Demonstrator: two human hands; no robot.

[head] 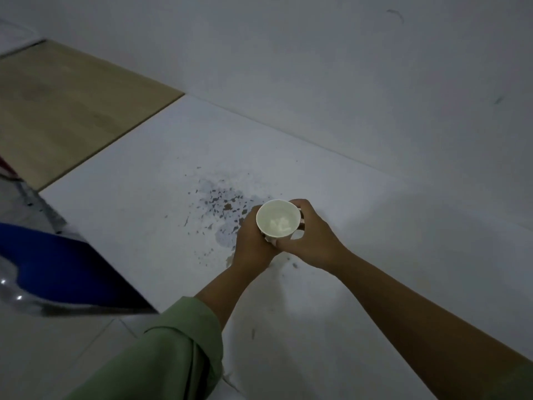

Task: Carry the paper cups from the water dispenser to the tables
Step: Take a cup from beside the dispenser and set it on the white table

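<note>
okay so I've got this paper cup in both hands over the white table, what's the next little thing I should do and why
Probably lower the paper cup straight down onto the white table, slightly right of the speckled patch. Both the left hand and right hand wrap it upright above that surface, and it seems to hold something pale, so keep it level.

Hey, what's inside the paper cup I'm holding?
The paper cup, held by the left hand and right hand, shows a pale interior with a bright patch at the bottom, perhaps a reflection off water. The dim light leaves that unclear.
</note>
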